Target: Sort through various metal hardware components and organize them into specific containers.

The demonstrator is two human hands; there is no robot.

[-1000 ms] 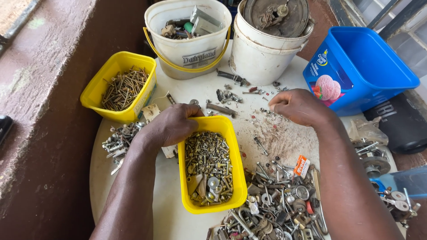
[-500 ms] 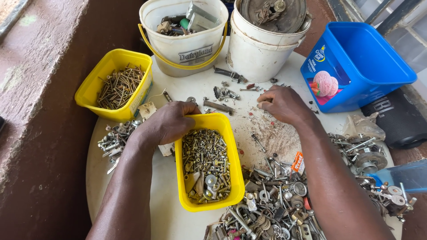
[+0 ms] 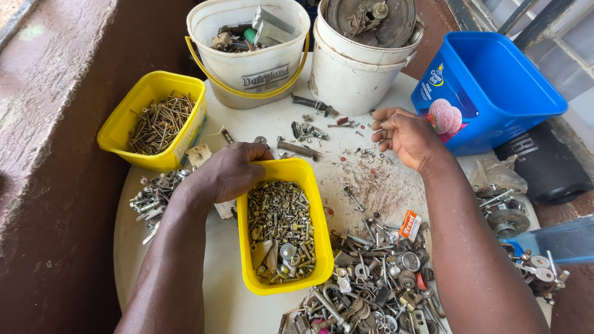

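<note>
My left hand [image 3: 227,172] grips the far left corner of a yellow tub [image 3: 318,229] full of brass-coloured bolts, nuts and washers, in the middle of a round white table [image 3: 223,303]. My right hand [image 3: 405,136] hovers over the table's far side with its fingers curled and slightly apart, above small scattered screws [image 3: 365,153]. I cannot make out anything between its fingertips. A big heap of mixed metal hardware [image 3: 377,281] lies to the right of the tub, below my right forearm.
A second yellow tub [image 3: 120,127] of long nails stands at the far left. Two white buckets [image 3: 247,74] [image 3: 352,77] of scrap parts sit at the back, a blue tub [image 3: 501,86] at the right. Loose bolts [image 3: 151,195] lie left of my arm.
My right hand has moved away from me toward the white bucket and its fingers have loosened. My left hand has stayed on the tub's corner.
</note>
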